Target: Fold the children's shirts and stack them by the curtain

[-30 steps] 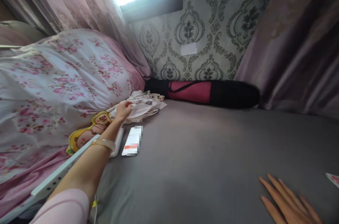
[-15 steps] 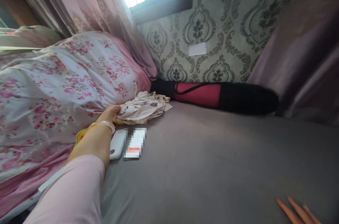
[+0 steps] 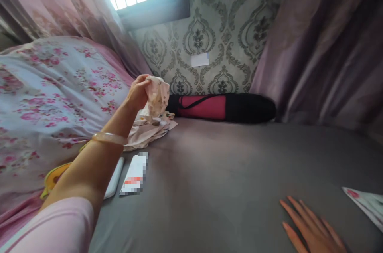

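Observation:
My left hand (image 3: 140, 92) is closed on a pale, patterned piece of cloth (image 3: 158, 95), raised above a rumpled pile of light fabric (image 3: 149, 133). The cloth's lower end hangs down over the pile, and I cannot tell whether the two are apart. What kind of garment or cloth it is does not show. My right hand (image 3: 314, 231) lies low at the right with its fingers spread over the grey sheet (image 3: 227, 173), holding nothing. A corner of white folded cloth with a pink print (image 3: 363, 201) shows to the right of it.
A white phone-like device (image 3: 115, 179) and a blurred white and orange card-like item (image 3: 134, 175) lie beside my left forearm. Floral bedding (image 3: 60, 93) rises at the left, with something yellow (image 3: 56, 179) against it. A long black and red bag (image 3: 203, 107) lies along the wall.
My left hand has risen from the pile, lifting the pale cloth up. More of my right hand shows, and the printed white cloth has come into view as the camera turned right.

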The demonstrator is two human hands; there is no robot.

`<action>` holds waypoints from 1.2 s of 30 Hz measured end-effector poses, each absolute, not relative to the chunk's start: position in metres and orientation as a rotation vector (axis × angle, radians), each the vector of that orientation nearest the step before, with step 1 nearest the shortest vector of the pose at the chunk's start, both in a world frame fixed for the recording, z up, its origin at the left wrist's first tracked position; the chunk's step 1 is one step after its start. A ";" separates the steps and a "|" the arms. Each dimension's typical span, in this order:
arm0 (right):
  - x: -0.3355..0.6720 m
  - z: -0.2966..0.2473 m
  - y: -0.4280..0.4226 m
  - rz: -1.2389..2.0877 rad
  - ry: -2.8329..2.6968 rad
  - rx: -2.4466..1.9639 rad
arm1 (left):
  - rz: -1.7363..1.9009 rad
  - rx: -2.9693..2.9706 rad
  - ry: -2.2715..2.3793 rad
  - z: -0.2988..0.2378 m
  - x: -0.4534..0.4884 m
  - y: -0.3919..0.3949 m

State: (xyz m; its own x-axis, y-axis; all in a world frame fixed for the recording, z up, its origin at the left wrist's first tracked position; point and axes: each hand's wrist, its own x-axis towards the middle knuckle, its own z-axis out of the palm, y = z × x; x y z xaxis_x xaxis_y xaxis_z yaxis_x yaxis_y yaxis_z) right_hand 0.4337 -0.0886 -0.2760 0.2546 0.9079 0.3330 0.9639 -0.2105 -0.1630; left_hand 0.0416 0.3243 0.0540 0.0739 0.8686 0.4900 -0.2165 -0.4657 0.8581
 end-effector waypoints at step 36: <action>0.331 -0.052 -0.027 0.703 -1.057 -1.368 | 0.747 1.856 0.238 -0.054 0.165 0.145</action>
